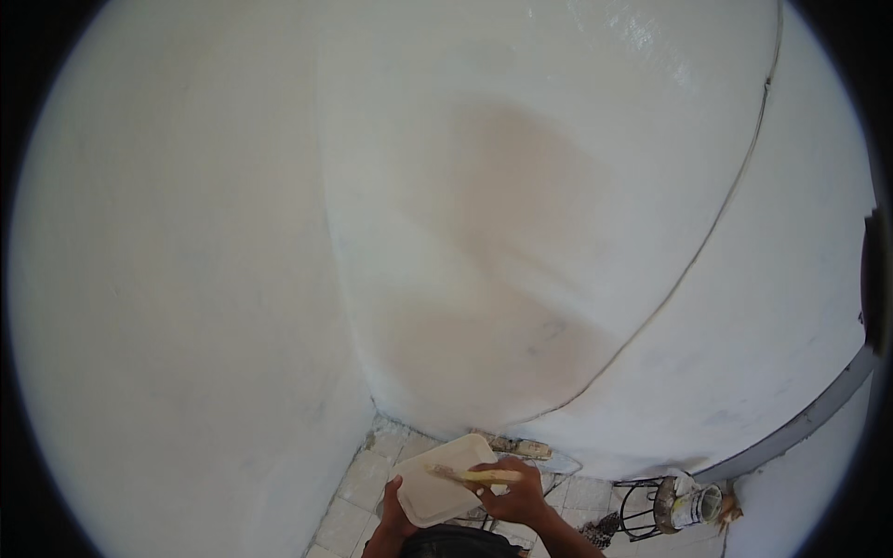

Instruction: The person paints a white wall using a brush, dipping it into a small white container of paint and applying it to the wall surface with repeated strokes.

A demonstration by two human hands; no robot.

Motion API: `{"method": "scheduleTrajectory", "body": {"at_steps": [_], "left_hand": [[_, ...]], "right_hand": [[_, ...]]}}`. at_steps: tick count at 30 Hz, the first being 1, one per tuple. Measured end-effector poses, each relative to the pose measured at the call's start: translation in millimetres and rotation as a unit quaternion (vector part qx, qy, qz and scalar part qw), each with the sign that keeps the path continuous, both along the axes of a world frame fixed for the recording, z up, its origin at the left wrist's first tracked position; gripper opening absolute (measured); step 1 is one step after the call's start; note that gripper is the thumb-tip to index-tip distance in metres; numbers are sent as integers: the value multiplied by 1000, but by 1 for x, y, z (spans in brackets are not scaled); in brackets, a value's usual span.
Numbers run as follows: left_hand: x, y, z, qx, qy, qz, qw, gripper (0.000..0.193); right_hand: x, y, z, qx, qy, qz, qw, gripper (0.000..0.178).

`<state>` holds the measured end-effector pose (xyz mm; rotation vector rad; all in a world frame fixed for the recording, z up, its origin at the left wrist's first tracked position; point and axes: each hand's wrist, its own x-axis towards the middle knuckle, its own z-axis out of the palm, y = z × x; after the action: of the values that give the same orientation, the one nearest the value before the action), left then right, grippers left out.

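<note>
Free room spreads above the tray (430,499), along the wall (400,186); at lower right, a stool (663,507) blocks the way.

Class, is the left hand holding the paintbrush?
No, the right hand holds the paintbrush, while the left hand grips the white tray.

The tray (433,502) appears smooth, matt plastic; over it, the brush handle (498,476), wood; beyond it, the wall (521,214), matt with glossy patches (642,37); right of it, the stool (663,508), metal-framed.
</note>
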<state>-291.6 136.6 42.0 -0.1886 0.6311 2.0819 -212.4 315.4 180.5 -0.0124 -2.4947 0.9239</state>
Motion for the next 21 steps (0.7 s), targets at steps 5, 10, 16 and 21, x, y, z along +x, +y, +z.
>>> {"method": "scheduleTrajectory", "body": {"at_steps": [5,10,16,21], "left_hand": [[-4,-5,9,-13,8,14,1000,73],[-6,-8,21,-27,25,21,999,71],[-11,-3,35,-45,26,25,998,70],[-16,-5,33,-33,27,28,999,69]], "right_hand": [[4,-12,-4,-70,21,-48,996,18],[-1,-6,-10,-136,2,-173,976,18],[-2,6,-28,-158,30,-159,974,26],[-7,-4,-45,-175,19,-157,972,29]]}}
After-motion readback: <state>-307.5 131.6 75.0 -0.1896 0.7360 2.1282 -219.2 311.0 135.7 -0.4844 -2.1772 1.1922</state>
